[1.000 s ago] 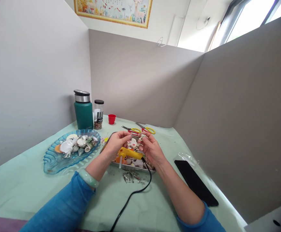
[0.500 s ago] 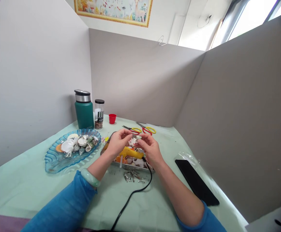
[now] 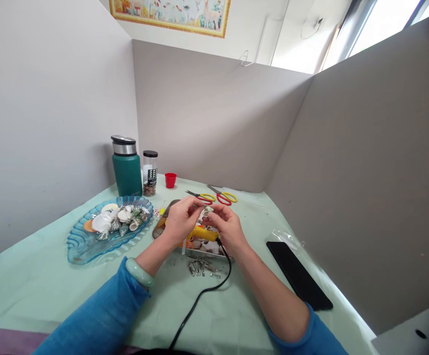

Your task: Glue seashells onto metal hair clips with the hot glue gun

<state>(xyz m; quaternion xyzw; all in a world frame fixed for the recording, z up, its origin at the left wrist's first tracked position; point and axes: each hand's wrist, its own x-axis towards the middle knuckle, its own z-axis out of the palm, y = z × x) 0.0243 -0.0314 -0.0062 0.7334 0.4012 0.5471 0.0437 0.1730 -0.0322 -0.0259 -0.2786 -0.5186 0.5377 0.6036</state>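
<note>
In front of me my right hand [image 3: 229, 229] pinches a small whitish-green seashell [image 3: 208, 210] between thumb and fingers. My left hand [image 3: 181, 220] is closed in a pinch right beside the shell; what its fingertips hold is too small to make out. Both hands are over a metal tray [image 3: 157, 231] with shells in it. A yellow glue gun [image 3: 207, 233] lies across the tray beneath my hands, its front end hidden by my left hand. Several small metal clips [image 3: 199, 267] lie on the cloth just in front of the tray.
A blue scalloped dish [image 3: 83, 252] of shells stands left. Behind are a green bottle [image 3: 127, 173], a clear jar [image 3: 149, 175], a red cup [image 3: 170, 180] and two scissors [image 3: 226, 198]. A black cord [image 3: 199, 296] runs toward me; a black slab [image 3: 298, 273] lies right.
My hands have come closer together, the left moving slightly right toward the shell. The shell has turned a little in my right fingers. The view has shifted slightly.
</note>
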